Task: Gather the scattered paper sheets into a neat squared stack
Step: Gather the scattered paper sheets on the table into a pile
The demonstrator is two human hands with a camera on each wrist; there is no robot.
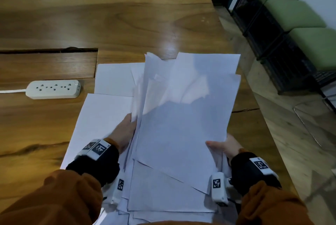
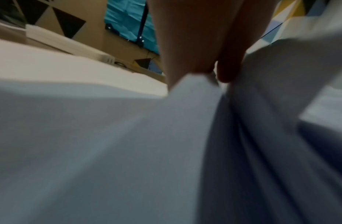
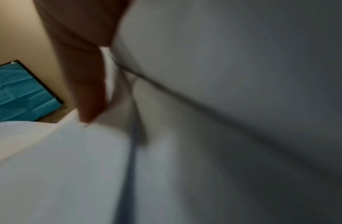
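Both hands on a loose bundle of white paper sheets (image 1: 181, 115), raised off the wooden table (image 1: 127, 24) and fanned, far edges splayed at different angles

Left hand (image 1: 125, 132) at the bundle's left long edge, fingers tucked in under the sheets; in the left wrist view its fingertips (image 2: 225, 72) dig into the folds, so it grips the paper. Right hand (image 1: 223, 146) at the near right corner, thumb lying on top and the other fingers hidden beneath: a pinch on the same bundle

Long axis of the bundle runs away from the body, tilted a little to the right. Hands sit on opposite sides of it, both toward the near end

More sheets flat on the table: two (image 1: 112, 79) lie to the left, beside and beyond the left hand, others lie under the bundle near the table's front edge. Left hand is the nearer one to the two strays

Power strip (image 1: 53, 89) further left, apart from the paper

Judgement: gathering partly done, nothing squared yet; strays on the left come first, then tapping edges level
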